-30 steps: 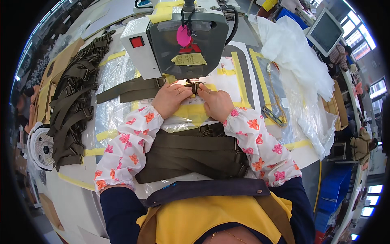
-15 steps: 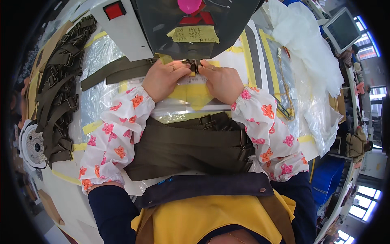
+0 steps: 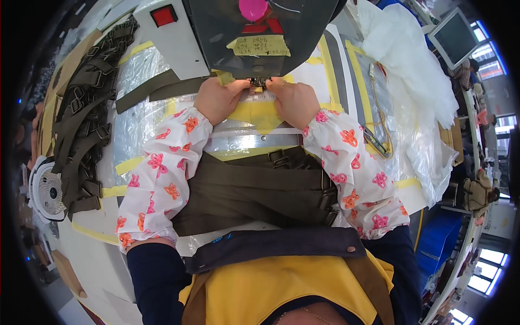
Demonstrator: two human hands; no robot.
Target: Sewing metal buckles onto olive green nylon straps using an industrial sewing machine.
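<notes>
Under the dark head of a sewing machine [image 3: 238, 32], both my hands work close together. My left hand [image 3: 216, 102] is closed, thumb and fingers pressed on a dark olive webbing strap [image 3: 181, 88] that trails off to the left. My right hand [image 3: 297, 104] is closed too, its fingertips at the right of the metal parts [image 3: 260, 83] below the machine head. What the right fingertips pinch is hidden and small. Nearer to me lies a stack of olive webbing straps [image 3: 249, 189], with a metal buckle [image 3: 280, 158] at its far edge.
Many buckled straps [image 3: 81, 116] hang in a heap at the left, beside a small white fan [image 3: 50, 192]. Crumpled clear plastic [image 3: 417, 81] covers the right side. Tweezers [image 3: 376, 142] and a cord [image 3: 383, 122] lie there. A screen [image 3: 455, 39] stands far right.
My fingers have moved in closer to the metal parts under the machine head, and my right fingers have curled in more. The whole view has shifted slightly.
</notes>
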